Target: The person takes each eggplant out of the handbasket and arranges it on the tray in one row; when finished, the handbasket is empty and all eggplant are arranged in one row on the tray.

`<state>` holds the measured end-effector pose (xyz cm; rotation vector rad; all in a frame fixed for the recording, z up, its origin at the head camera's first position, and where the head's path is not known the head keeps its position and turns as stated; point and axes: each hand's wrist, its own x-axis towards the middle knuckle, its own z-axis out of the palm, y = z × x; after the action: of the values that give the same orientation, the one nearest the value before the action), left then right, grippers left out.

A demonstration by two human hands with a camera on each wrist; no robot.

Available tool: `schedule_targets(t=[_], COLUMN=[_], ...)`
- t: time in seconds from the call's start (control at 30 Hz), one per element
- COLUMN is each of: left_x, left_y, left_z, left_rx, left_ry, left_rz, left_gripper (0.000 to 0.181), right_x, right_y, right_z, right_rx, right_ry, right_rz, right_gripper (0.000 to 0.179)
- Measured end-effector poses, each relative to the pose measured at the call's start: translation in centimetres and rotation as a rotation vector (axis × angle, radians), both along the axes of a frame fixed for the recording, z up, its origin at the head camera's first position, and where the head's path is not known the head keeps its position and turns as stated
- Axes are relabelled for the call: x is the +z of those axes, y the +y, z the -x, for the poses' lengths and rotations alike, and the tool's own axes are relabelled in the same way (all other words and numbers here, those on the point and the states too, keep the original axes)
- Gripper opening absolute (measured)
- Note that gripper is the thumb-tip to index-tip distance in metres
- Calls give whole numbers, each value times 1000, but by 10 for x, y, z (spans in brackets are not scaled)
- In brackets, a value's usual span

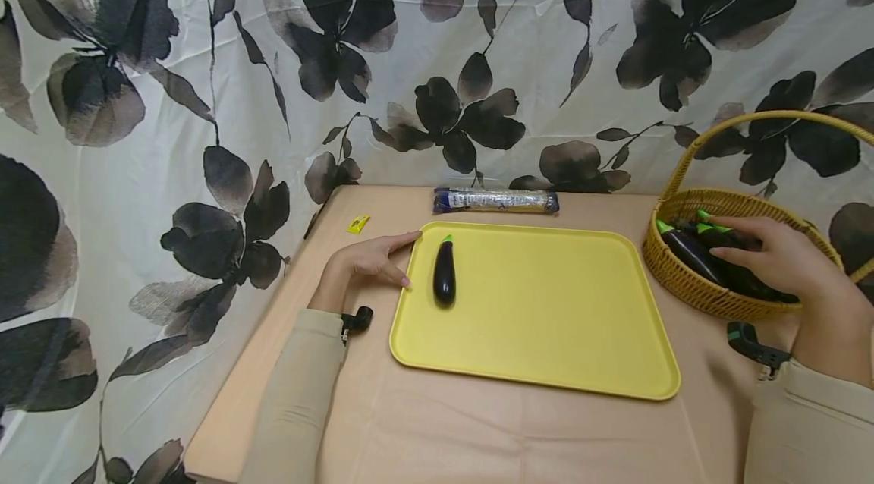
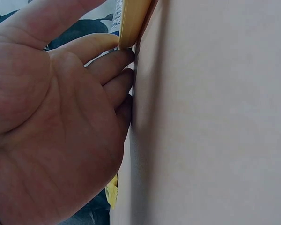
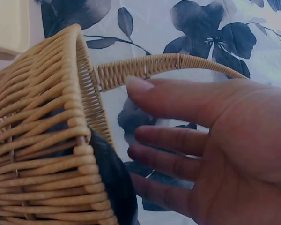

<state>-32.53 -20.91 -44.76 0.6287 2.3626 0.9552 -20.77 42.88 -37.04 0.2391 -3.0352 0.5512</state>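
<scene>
My left hand (image 1: 369, 256) rests against the left rim of a yellow tray (image 1: 546, 317), its fingers and thumb spread along the edge. In the left wrist view, fingertips touch the tabletop and the tray's rim (image 2: 131, 23). One eggplant (image 1: 444, 275), dark purple with a green cap, lies upright in view near the tray's left side. At the right, my right hand (image 1: 792, 256) reaches over a wicker basket (image 1: 724, 306) with several eggplants (image 1: 693, 253) inside. The right wrist view shows its fingers (image 3: 168, 161) extended beside an eggplant (image 3: 113, 178), thumb apart, gripping nothing.
A long blue-and-gold package (image 1: 496, 200) lies behind the tray. To the left sits a small yellow wrapper (image 1: 358, 224) on the cloth-covered table (image 1: 478, 431). The basket's tall handle (image 1: 683, 161) arches above it, in front of a floral curtain (image 1: 437, 29).
</scene>
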Motion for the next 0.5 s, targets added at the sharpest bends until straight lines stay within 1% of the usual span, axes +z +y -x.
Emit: schedule_targets(t=[0.23,0.4,0.5], left_x=[0,1,2], left_y=[-1,0,1], left_z=[-1,0,0], left_rx=[0,-1,0], left_ry=[-7,-19,-30], left_rz=[-6,-16,-27], left_gripper=[120,121,121], right_x=[-3,-7,-10], right_y=[9,13,14], right_z=[3,3,3], right_rx=[-50,-92,-99], right_ry=[-120,-130,-133], right_rz=[-33,-31,-35], right_gripper=[65,64,63])
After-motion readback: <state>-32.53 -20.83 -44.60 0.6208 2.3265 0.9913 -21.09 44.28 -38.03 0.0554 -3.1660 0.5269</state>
